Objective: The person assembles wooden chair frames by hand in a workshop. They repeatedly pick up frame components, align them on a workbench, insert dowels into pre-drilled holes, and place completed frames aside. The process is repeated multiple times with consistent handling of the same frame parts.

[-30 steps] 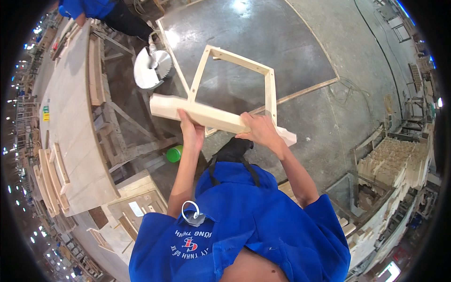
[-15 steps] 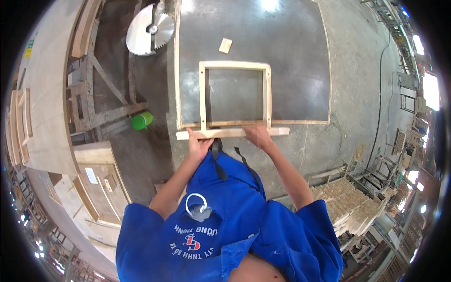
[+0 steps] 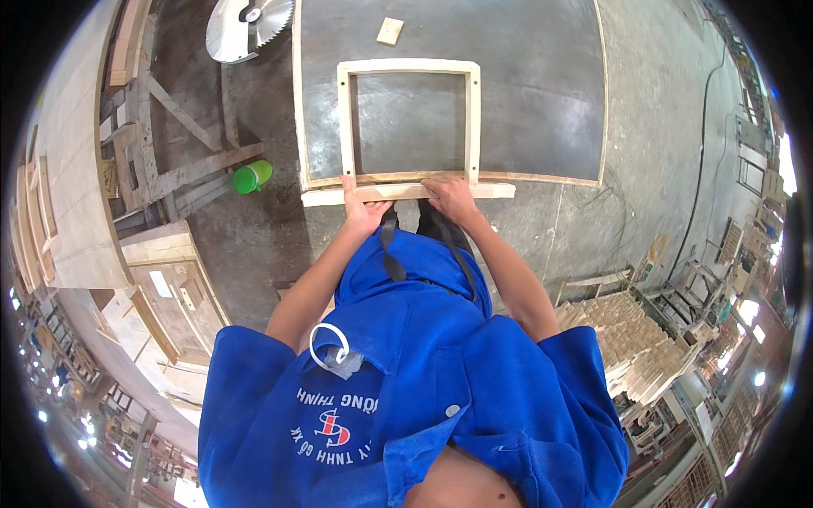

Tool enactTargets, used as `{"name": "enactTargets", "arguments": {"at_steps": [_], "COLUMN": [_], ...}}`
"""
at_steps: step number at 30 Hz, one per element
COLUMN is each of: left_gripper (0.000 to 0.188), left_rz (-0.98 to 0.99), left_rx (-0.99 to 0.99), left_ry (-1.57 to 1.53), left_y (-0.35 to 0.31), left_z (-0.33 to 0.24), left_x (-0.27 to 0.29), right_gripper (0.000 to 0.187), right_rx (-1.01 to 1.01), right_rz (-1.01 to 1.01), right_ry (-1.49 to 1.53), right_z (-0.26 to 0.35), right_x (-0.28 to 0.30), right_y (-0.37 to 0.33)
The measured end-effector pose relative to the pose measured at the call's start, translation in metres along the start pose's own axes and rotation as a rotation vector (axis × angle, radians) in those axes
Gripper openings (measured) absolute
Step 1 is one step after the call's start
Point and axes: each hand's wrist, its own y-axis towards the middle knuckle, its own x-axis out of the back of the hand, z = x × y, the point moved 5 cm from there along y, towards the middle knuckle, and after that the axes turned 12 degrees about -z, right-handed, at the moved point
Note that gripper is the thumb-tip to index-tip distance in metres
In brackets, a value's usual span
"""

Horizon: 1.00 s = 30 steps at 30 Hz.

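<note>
A pale wooden frame (image 3: 472,118) lies on the dark tabletop (image 3: 542,102), with its longer near bar (image 3: 494,190) along the table's front edge and sticking out past both side pieces. My left hand (image 3: 364,210) grips that bar close to the left side piece, thumb on top and fingers underneath. Further right, my right hand (image 3: 450,199) is closed over the bar, knuckles up, just short of the right side piece. Dark holes show near the frame's corners. A small wood block (image 3: 389,31) lies on the table beyond the frame.
At far left a circular saw blade (image 3: 271,21) rests beside the table. A green container (image 3: 251,177) stands near a wooden rack (image 3: 203,169). Stacked wood pieces (image 3: 644,347) are at lower right. A large pale board (image 3: 80,203) runs along the left.
The whole view has shifted, so the table and frame appear higher. My right hand has moved slightly left along the bar and wraps it more closely. My left hand keeps its hold.
</note>
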Motion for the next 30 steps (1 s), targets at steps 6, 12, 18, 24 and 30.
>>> {"name": "enactTargets", "arguments": {"at_steps": [6,12,18,24,30], "left_gripper": [0.119,0.119,0.113,0.105,0.097], "left_rz": [0.166,0.117,0.15,0.145,0.175], "left_rx": [0.072,0.097,0.159,0.194,0.106], "left_ry": [-0.019,0.005,0.001,-0.019,-0.192], "left_y": [0.002,-0.005,-0.006,-0.006,-0.003], "left_z": [0.03,0.064,0.097,0.131,0.086], "left_x": [-0.023,-0.042,-0.063,-0.082,-0.062], "right_gripper": [0.037,0.028,0.027,0.027,0.03], "right_rx": [0.122,0.032,-0.231,-0.342,-0.395], "right_rz": [-0.177,-0.398,-0.45,-0.332,-0.294], "right_ry": [0.064,0.236,0.168,0.201,0.291], "right_z": [0.001,-0.006,-0.059,-0.075,-0.079], "right_x": [0.006,0.057,0.095,0.096,0.084], "right_y": [0.002,0.001,0.003,-0.003,-0.011]}}
